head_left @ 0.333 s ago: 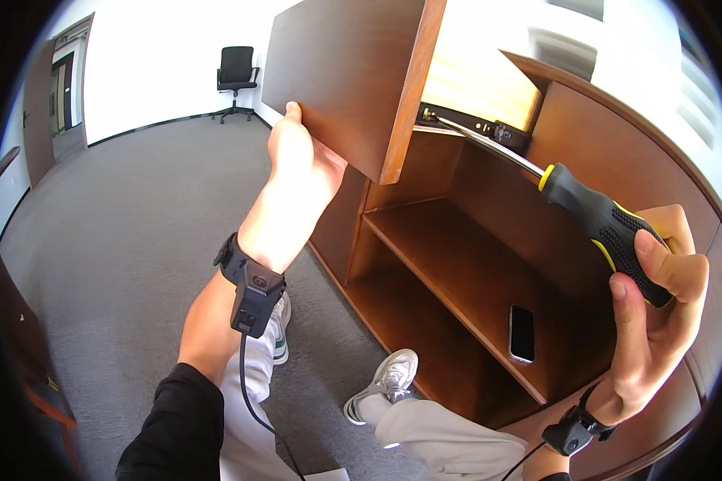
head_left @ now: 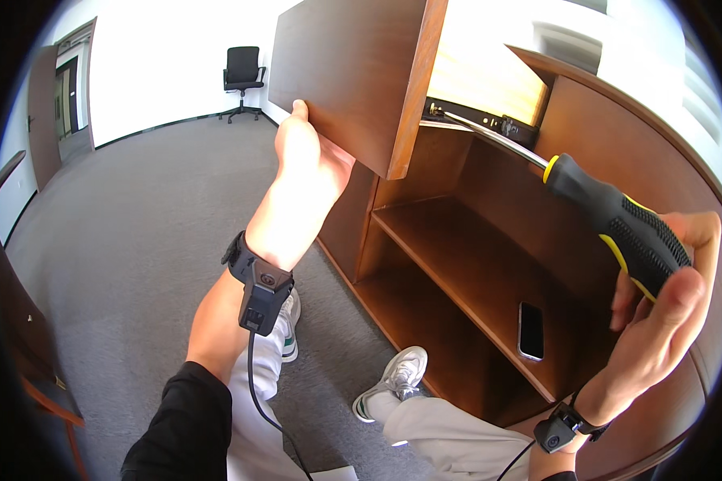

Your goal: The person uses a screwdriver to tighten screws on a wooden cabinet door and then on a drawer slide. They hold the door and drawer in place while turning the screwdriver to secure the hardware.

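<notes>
My left hand [head_left: 309, 156] grips the lower edge of a brown drawer front [head_left: 345, 80] from below, thumb up against its face and the other fingers hidden behind it. In my right hand [head_left: 666, 297] is a screwdriver [head_left: 590, 196] with a black and yellow handle; my palm and fingers are around the handle's rear end. Its shaft slants up to the left, the tip at a screw near the front of the black drawer slide [head_left: 477, 119]. This slide runs along the bottom of the light wooden drawer side [head_left: 481, 76].
Below the drawer is an open brown cabinet with a shelf [head_left: 465, 240], on which a phone [head_left: 530, 330] lies. My shoe [head_left: 397, 381] is close to the cabinet's base. Grey carpet [head_left: 152, 216] spreads left, with an office chair [head_left: 242, 76] by the far wall.
My right hand has turned on the screwdriver handle, its thumb now farther back near the handle's end. The tip stays at the slide. My left hand keeps its hold on the drawer front.
</notes>
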Demonstrator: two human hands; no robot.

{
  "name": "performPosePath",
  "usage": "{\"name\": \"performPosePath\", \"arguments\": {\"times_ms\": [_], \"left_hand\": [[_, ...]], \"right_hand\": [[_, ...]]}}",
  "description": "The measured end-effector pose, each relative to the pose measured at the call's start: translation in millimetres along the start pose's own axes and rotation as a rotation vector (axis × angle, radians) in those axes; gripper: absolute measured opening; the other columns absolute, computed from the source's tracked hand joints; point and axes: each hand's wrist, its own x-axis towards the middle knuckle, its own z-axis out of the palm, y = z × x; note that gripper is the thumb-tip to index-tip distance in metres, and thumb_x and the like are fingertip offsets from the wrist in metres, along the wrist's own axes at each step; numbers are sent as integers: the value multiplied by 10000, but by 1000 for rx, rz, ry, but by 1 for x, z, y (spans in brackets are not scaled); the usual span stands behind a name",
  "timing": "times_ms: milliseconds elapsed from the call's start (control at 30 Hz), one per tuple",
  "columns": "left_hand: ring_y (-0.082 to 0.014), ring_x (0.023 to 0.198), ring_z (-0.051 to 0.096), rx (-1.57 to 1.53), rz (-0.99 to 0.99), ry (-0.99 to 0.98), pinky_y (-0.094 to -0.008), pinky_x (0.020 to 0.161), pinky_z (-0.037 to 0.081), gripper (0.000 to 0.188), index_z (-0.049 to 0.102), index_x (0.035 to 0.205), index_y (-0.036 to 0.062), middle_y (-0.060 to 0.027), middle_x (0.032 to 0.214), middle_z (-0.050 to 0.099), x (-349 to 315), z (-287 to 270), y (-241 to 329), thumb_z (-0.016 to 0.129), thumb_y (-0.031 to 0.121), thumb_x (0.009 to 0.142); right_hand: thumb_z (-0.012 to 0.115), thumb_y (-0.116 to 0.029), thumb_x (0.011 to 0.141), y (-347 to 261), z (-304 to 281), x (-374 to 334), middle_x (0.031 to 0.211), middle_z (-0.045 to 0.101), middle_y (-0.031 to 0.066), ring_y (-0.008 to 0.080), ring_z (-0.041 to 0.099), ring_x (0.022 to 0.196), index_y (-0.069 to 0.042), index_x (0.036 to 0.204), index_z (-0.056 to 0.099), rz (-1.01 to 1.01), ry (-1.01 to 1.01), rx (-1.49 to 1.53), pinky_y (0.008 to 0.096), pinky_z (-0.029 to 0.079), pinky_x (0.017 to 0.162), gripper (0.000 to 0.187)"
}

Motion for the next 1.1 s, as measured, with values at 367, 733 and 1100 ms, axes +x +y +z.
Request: {"name": "performPosePath", "arguments": {"times_ms": [367,733,1100], "left_hand": [[-188,1167,540,-41,-3,43,-378,994,451,390,425,1307,41,-74,1292,524,1,2,1,263,303,1068],[-195,1191,529,-9,0,-1,-383,1021,441,397,386,1335,40,-80,1314,507,-1,1,1,247,299,1068],[-191,1155,549,-24,-11,20,-385,991,461,380,411,1304,39,-81,1268,533,3,0,1,260,294,1068]], "right_hand": [[604,-72,757,10,-23,14,989,520,161,202,496,823,-102,969,564,-404,-331,151,311,402,737,218],[488,-667,863,6,-7,5,1100,565,186,139,583,760,4,1367,395,-202,-44,-4,218,422,593,845],[437,-392,1009,11,-13,12,834,580,-15,18,474,661,-97,949,595,-44,-47,-192,151,316,531,340]]}}
